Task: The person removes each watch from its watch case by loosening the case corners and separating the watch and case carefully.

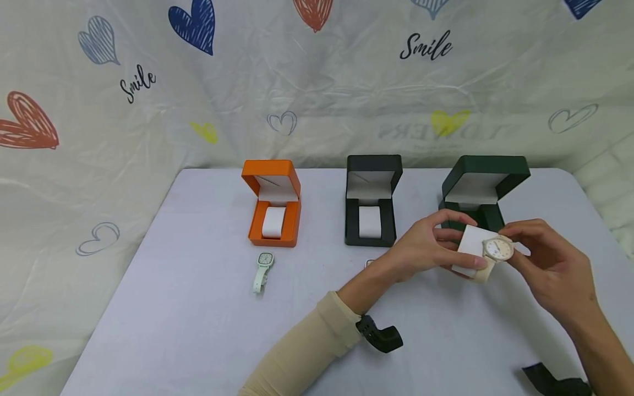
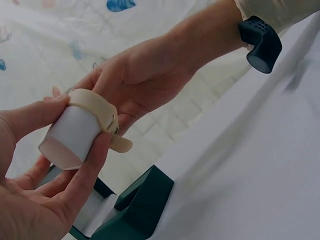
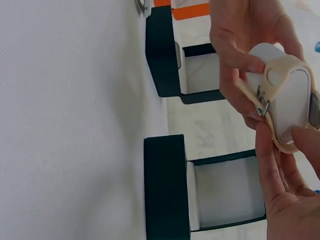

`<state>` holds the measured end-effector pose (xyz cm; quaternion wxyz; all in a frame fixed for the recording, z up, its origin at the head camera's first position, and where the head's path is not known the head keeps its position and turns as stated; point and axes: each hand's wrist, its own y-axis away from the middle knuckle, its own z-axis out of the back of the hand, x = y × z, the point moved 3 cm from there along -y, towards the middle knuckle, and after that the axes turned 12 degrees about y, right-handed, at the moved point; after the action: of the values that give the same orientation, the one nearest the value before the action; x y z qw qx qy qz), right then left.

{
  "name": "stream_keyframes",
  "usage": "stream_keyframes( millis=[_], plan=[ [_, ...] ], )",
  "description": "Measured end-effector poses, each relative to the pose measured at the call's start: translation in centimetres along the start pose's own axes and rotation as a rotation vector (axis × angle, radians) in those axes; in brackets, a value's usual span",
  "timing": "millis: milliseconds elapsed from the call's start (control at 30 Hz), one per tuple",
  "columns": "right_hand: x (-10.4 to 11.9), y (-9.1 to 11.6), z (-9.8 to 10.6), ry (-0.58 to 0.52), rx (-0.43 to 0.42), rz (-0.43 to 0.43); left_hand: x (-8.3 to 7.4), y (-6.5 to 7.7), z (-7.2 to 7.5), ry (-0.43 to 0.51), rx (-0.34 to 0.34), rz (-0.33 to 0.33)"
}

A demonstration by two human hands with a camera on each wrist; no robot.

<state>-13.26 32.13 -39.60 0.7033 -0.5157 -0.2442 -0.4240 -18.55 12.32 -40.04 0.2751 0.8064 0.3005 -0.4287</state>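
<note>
Both hands hold a white watch cushion [image 1: 469,242] with a cream-strapped watch [image 1: 498,249] around it, in front of an open green box [image 1: 487,163]. My left hand [image 1: 421,245] grips the cushion from the left, thumb near the strap. From the other side, my right hand [image 1: 557,269] pinches the watch and cushion end between thumb and fingers. The strap's metal buckle [image 3: 263,104] shows in the right wrist view, with the strap passing through it. In the left wrist view, a loose strap end [image 2: 121,144] sticks out past the left fingertips.
An open orange box [image 1: 271,166] and an open black box [image 1: 373,162], each with a white cushion inside, stand left of the green one. Before the orange box lies a pale mint watch [image 1: 264,269]. Another watch [image 1: 369,263] is mostly hidden behind the left forearm.
</note>
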Motion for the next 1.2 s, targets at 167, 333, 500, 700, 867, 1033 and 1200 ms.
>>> stream_keyframes(
  millis=[167,333,500,700,867,1033,1200],
  plan=[
    [0.3,0.5,0.1,-0.040,0.008,-0.101,-0.2,0.1,-0.2,-0.020,-0.031,-0.063],
    [0.5,0.7,-0.3,0.106,0.000,-0.191,-0.2,0.3,-0.3,-0.057,-0.065,-0.132],
    [0.7,0.6,-0.7,-0.002,-0.045,-0.221,-0.2,0.4,-0.4,-0.115,-0.077,-0.181],
    [0.8,0.6,-0.8,-0.015,-0.084,-0.209,0.0,0.4,-0.5,-0.149,-0.099,-0.213],
    [0.8,0.4,-1.0,-0.013,-0.104,-0.204,0.2,0.3,-0.5,-0.155,-0.137,-0.246],
    [0.6,0.4,-1.2,-0.080,-0.111,-0.172,0.2,0.2,-0.4,-0.139,-0.180,-0.251],
    [0.7,0.4,-1.4,-0.029,-0.125,-0.188,0.3,0.2,-0.4,-0.120,-0.189,-0.254]
  ],
)
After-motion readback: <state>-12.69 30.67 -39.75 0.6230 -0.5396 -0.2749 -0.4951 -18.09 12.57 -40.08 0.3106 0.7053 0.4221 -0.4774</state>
